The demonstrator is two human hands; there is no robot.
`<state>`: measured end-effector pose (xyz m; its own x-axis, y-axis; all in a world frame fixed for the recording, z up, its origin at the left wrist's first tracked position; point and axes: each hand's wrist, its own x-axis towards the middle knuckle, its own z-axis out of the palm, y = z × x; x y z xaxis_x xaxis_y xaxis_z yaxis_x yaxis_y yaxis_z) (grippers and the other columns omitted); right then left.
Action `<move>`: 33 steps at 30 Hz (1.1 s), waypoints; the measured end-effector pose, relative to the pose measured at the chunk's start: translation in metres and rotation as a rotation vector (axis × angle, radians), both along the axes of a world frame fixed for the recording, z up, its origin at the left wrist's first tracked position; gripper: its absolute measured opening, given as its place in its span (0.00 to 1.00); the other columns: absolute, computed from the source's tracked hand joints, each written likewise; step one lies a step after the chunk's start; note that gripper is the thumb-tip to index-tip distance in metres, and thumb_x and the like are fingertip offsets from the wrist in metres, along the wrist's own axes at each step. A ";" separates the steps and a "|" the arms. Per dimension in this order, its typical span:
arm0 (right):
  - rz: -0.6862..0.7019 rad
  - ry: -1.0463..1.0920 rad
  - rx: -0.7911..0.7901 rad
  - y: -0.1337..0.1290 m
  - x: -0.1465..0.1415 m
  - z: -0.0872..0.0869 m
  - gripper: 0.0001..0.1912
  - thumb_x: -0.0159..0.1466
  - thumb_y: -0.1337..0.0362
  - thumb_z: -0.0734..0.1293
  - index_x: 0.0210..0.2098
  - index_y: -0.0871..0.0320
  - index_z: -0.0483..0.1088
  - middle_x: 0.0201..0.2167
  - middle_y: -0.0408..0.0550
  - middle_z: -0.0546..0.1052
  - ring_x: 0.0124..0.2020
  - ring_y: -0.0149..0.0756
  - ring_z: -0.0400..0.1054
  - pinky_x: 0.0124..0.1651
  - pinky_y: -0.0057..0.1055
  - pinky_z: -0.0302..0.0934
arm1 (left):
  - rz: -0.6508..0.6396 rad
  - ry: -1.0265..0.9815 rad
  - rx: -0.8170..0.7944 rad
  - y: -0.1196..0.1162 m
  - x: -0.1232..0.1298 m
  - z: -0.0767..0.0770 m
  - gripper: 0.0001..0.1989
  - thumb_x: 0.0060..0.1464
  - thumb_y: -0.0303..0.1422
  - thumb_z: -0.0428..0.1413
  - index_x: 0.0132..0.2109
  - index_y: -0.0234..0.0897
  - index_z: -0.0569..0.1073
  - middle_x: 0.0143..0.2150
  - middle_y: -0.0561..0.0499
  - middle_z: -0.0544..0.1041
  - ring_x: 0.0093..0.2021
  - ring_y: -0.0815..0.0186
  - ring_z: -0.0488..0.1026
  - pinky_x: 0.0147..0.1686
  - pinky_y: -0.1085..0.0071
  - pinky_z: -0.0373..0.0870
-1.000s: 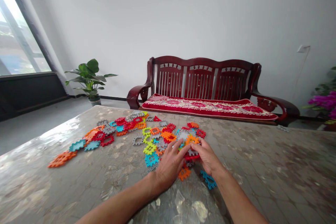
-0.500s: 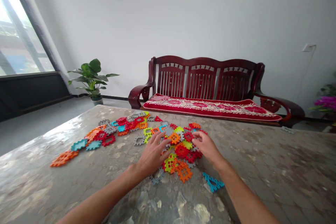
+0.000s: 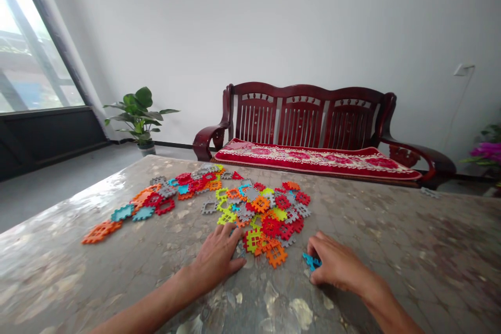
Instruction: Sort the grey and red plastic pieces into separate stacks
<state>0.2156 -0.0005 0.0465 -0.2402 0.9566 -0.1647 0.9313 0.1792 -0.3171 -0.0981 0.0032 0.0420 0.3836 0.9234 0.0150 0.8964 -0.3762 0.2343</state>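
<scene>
My right hand (image 3: pixel 338 263) curls over a blue triangular toothed building piece (image 3: pixel 311 261) on the table, thumb on the near side and fingers on the far side; the hand hides much of the piece. My left hand (image 3: pixel 219 253) rests palm down at the near left edge of the main pile, its fingers stretched out and the thumb apart. A lime window-shaped piece (image 3: pixel 253 240) and an orange window-shaped piece (image 3: pixel 276 254) lie just right of its fingertips. Red, grey, lime and orange pieces overlap in this pile, a red one (image 3: pixel 271 226) near its middle.
The patterned table (image 3: pixel 156 261) bears a second group of pieces at the left, ending in an orange piece (image 3: pixel 102 231). A lone grey piece (image 3: pixel 430 192) lies at the far right edge. Behind stand a wooden bench (image 3: pixel 299 115) and a potted plant (image 3: pixel 139 109).
My right hand has left the pile's right side and moved nearer, closing around the blue triangular piece. My left hand has drawn back from the pile's middle to its near left edge.
</scene>
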 end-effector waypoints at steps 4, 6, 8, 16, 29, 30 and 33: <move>-0.037 -0.018 -0.040 0.004 0.000 0.001 0.15 0.44 0.67 0.70 0.32 0.54 0.69 0.30 0.40 0.73 0.30 0.31 0.61 0.29 0.28 0.42 | -0.014 0.027 0.000 0.001 0.002 0.006 0.15 0.50 0.32 0.55 0.47 0.41 0.71 0.53 0.45 0.70 0.54 0.54 0.66 0.54 0.58 0.65; -0.060 0.039 -0.044 0.011 0.001 -0.001 0.14 0.44 0.67 0.70 0.32 0.54 0.69 0.27 0.38 0.73 0.28 0.31 0.61 0.28 0.27 0.42 | -0.018 0.042 0.003 0.000 0.003 0.009 0.12 0.50 0.31 0.54 0.44 0.41 0.71 0.51 0.46 0.72 0.53 0.55 0.67 0.54 0.59 0.66; -0.072 0.169 -0.014 0.022 0.000 -0.003 0.11 0.45 0.67 0.69 0.30 0.55 0.69 0.25 0.38 0.72 0.27 0.30 0.62 0.28 0.26 0.46 | -0.023 0.053 -0.003 -0.001 0.005 0.011 0.09 0.51 0.31 0.53 0.41 0.40 0.70 0.48 0.47 0.73 0.51 0.57 0.69 0.52 0.62 0.66; -0.213 0.922 0.021 0.069 -0.020 0.013 0.15 0.54 0.55 0.64 0.37 0.56 0.72 0.37 0.48 0.77 0.36 0.38 0.71 0.32 0.29 0.64 | 0.139 -0.119 -0.040 0.012 -0.003 0.014 0.12 0.62 0.31 0.42 0.42 0.42 0.71 0.38 0.49 0.79 0.39 0.62 0.77 0.39 0.70 0.68; -0.483 0.662 0.503 0.083 0.016 -0.075 0.20 0.59 0.55 0.59 0.45 0.58 0.71 0.46 0.55 0.74 0.46 0.43 0.69 0.53 0.40 0.63 | 0.096 -0.538 0.138 0.076 -0.009 0.006 0.14 0.60 0.33 0.48 0.48 0.38 0.75 0.44 0.49 0.80 0.41 0.65 0.77 0.43 0.71 0.71; -0.480 0.662 0.503 0.083 0.016 -0.075 0.20 0.59 0.55 0.59 0.45 0.58 0.71 0.46 0.55 0.74 0.46 0.43 0.69 0.53 0.40 0.63 | 0.089 -0.486 0.184 0.082 -0.013 0.007 0.15 0.60 0.34 0.48 0.49 0.39 0.75 0.47 0.48 0.80 0.44 0.64 0.77 0.46 0.70 0.70; -0.495 0.677 0.509 0.085 0.017 -0.076 0.21 0.57 0.55 0.59 0.44 0.58 0.72 0.45 0.54 0.74 0.45 0.43 0.70 0.51 0.40 0.64 | 0.185 -0.317 0.308 0.107 -0.032 0.008 0.16 0.63 0.37 0.47 0.51 0.40 0.75 0.52 0.46 0.77 0.53 0.60 0.73 0.55 0.65 0.66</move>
<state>0.2322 0.0846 -0.0298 0.3151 0.8934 0.3203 0.5882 0.0811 -0.8046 -0.1302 0.1101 0.0503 0.1460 0.9098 0.3886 0.8573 -0.3123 0.4093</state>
